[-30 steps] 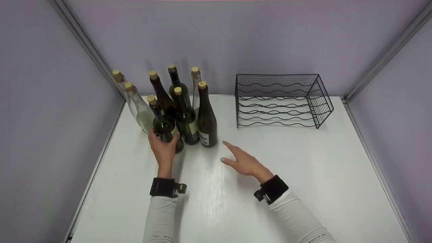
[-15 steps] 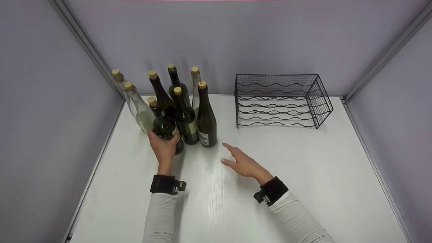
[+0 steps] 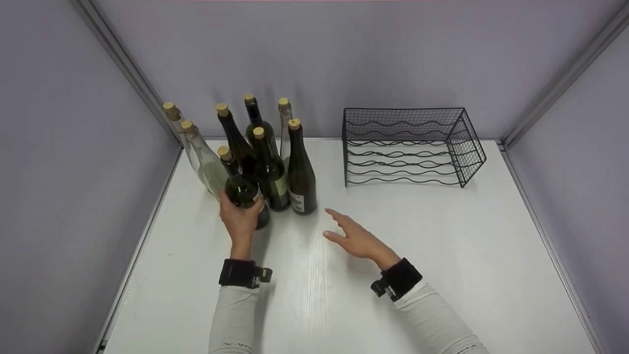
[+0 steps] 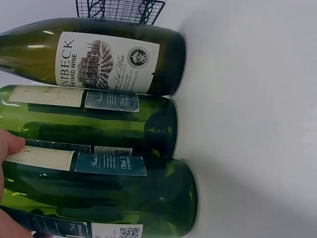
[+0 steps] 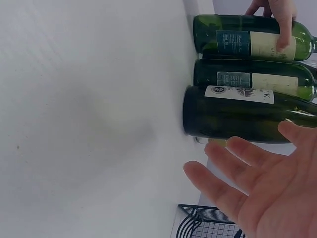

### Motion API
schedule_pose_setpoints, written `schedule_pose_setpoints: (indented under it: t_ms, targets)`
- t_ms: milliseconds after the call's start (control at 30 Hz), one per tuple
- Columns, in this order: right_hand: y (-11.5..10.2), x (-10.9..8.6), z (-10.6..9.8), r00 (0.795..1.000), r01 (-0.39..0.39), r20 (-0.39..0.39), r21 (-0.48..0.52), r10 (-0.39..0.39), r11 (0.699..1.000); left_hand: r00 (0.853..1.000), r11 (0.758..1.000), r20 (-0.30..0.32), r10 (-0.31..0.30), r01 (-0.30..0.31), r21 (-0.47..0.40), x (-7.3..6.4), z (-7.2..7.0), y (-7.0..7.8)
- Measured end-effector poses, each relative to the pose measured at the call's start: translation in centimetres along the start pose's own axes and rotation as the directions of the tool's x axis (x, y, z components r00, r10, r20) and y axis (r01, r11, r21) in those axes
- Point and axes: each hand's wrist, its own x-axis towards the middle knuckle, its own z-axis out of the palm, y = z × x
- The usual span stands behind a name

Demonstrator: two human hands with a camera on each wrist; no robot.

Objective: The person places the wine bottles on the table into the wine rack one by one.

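Observation:
My left hand point(image 3: 240, 221) grips a green wine bottle point(image 3: 239, 189) with a cork, at the front left of a group of corked bottles. In the left wrist view, the thumb point(image 4: 11, 142) lies along this bottle's cream label. Beside it to the right stand a second green wine bottle point(image 3: 271, 173) and a darker bottle point(image 3: 301, 172) with a white picture label. My right hand point(image 3: 361, 239) hovers over the table to the right of the dark bottle, fingers spread and holding nothing; the right wrist view shows its bare palm point(image 5: 290, 198).
Behind the held bottle stand two clear bottles point(image 3: 209, 169) at the left, plus a brown bottle point(image 3: 235, 135) and others by the back wall. A black wire rack point(image 3: 403, 163) with wavy bars sits at the back right of the white table point(image 3: 314, 290). Grey walls enclose three sides.
The bottle in my left hand has shifted slightly toward me and to the right, its cork lower in view. My right hand has hardly moved.

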Motion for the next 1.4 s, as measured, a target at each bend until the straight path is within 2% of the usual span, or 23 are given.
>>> schedule_pose_setpoints:
  t_ms: [200,367,500,600,700,900,1033,1100,1200,1333,1400]
  targets:
    - [-0.3,-0.2,-0.5,1.000,-0.007,-0.005,0.041,0.007,0.999,0.997,0.997,0.020,0.071,-0.072,0.024,-0.9,-0.4,0.4]
    - [-0.6,-0.3,-1.1,0.999,-0.029,-0.016,0.079,0.030,0.996,0.994,0.993,0.059,0.097,-0.101,0.068,-1.6,-0.7,1.1]
    - [-0.8,-0.4,-1.7,0.999,-0.039,-0.031,0.095,0.042,0.995,0.981,0.979,0.062,0.183,-0.188,0.075,-2.0,-0.6,1.3]
    - [-0.8,-0.4,-2.1,0.998,-0.035,-0.051,0.110,0.041,0.993,0.958,0.956,0.063,0.280,-0.284,0.076,-2.2,-0.4,1.5]
    - [-0.9,-0.5,-2.5,0.997,-0.022,-0.069,0.141,0.032,0.990,0.937,0.935,0.092,0.337,-0.345,0.082,-2.5,-0.3,1.8]
    - [-1.0,-0.8,-3.5,0.998,-0.001,-0.068,0.204,0.016,0.979,0.903,0.916,0.215,0.371,-0.394,0.077,-3.1,-0.3,2.6]
    - [-1.2,-0.9,-4.2,0.998,0.027,-0.057,0.269,-0.012,0.963,0.875,0.904,0.293,0.385,-0.421,0.068,-3.6,-0.3,3.1]
    - [-1.3,-1.1,-4.6,0.998,0.048,-0.056,0.302,-0.032,0.952,0.856,0.897,0.341,0.389,-0.435,0.071,-3.8,-0.3,3.4]
    - [-1.5,-1.3,-5.3,0.997,0.067,-0.057,0.397,-0.048,0.915,0.827,0.881,0.399,0.397,-0.466,0.088,-4.1,-0.3,3.6]
    - [-2.0,-1.7,-6.4,0.998,0.067,-0.048,0.524,-0.050,0.849,0.793,0.858,0.458,0.402,-0.500,0.113,-4.3,-0.5,3.9]
    - [-2.3,-1.9,-6.9,0.999,0.054,-0.033,0.551,-0.044,0.833,0.777,0.848,0.485,0.401,-0.516,0.124,-4.5,-0.6,3.9]
